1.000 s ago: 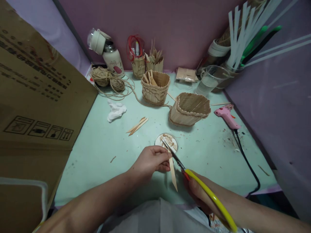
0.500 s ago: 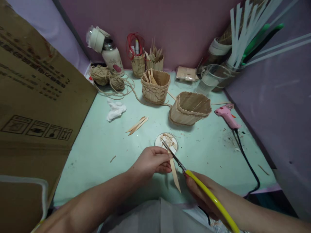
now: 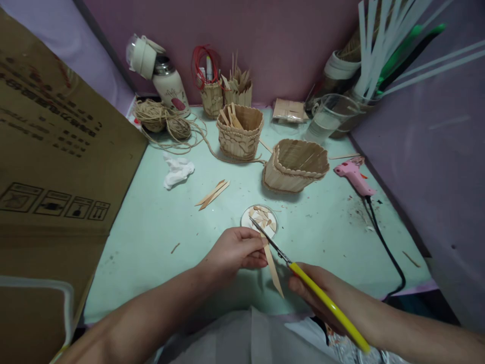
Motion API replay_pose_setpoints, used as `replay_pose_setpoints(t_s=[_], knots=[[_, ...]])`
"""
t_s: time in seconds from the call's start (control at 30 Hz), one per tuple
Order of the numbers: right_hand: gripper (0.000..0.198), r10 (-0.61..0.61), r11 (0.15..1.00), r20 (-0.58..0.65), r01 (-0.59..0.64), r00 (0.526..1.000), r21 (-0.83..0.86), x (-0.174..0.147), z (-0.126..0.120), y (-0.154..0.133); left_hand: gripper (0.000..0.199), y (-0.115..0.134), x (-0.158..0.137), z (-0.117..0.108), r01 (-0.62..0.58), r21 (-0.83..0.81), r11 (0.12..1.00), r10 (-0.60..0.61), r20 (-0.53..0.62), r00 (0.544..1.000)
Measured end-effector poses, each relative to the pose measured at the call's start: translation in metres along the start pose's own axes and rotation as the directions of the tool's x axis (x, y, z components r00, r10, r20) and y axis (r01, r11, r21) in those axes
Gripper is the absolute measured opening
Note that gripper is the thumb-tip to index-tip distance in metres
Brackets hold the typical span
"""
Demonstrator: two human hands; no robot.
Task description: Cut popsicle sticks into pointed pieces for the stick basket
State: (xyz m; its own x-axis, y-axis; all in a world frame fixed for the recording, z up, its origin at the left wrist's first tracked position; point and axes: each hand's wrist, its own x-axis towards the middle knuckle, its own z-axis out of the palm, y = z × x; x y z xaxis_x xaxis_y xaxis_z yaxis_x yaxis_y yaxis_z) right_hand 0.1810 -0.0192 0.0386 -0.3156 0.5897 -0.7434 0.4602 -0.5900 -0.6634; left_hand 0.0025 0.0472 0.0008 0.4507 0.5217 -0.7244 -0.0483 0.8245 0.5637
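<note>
At the near side of the pale green desk (image 3: 151,253), the person's right hand (image 3: 329,283) is wrapped around the yellow handle of some scissors (image 3: 303,276), and the left hand (image 3: 237,251), close by but apart from it, pinches a pointed wooden strip (image 3: 273,273) slanting back toward the body; the slim blades reach past the left hand, tips over a round dish (image 3: 245,221) of wood chips (image 3: 270,221); whether they touch the strip I cannot tell; farther off lie loose strips (image 3: 214,194), a crumpled tissue (image 3: 177,171) to their left and a pink glue gun (image 3: 354,178) well to the right; behind the dish stands one basket (image 3: 282,177), then a second basket (image 3: 238,144) holding sticks; beyond, at left, balls of twine (image 3: 151,115) sit before a pale bottle (image 3: 170,88).
</note>
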Motion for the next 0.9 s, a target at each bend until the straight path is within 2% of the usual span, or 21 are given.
replay_pose_setpoints(t_s=[0.17,0.3,0.43,0.63,0.77,0.83,0.9], knots=[[0.047,0.007,0.999,0.056,-0.005,0.998,-0.037,-0.002,-0.002,-0.003,0.018,0.0,-0.004,0.001,0.019,0.06,0.998,-0.021,0.024,0.999],[0.048,-0.008,1.0,0.006,0.008,1.0,0.01,0.001,0.0,0.001,0.018,-0.001,-0.005,0.003,0.025,0.065,0.998,-0.027,0.029,0.999],[0.049,0.021,0.999,0.013,-0.022,1.0,0.043,0.003,0.002,0.001,0.016,0.0,-0.003,0.003,0.033,0.066,0.997,-0.034,0.014,0.999],[0.051,0.033,0.999,-0.002,-0.033,0.999,0.011,0.001,0.002,-0.003,0.014,-0.002,-0.002,0.004,0.042,0.074,0.996,-0.041,-0.007,0.999],[0.049,0.079,0.997,-0.017,-0.08,0.997,-0.006,-0.007,-0.009,-0.002,0.014,-0.001,-0.003,0.0,0.023,0.085,0.996,-0.027,0.037,0.999],[0.051,0.051,0.998,-0.086,-0.048,0.995,0.029,-0.01,-0.014,0.001,0.014,0.004,-0.006,-0.004,-0.023,0.054,0.998,0.019,0.067,0.998],[0.054,-0.074,0.992,-0.221,0.095,0.972,0.086,-0.011,-0.019,0.005,0.015,0.012,-0.008,-0.008,-0.125,-0.011,0.992,0.125,0.047,0.991]])
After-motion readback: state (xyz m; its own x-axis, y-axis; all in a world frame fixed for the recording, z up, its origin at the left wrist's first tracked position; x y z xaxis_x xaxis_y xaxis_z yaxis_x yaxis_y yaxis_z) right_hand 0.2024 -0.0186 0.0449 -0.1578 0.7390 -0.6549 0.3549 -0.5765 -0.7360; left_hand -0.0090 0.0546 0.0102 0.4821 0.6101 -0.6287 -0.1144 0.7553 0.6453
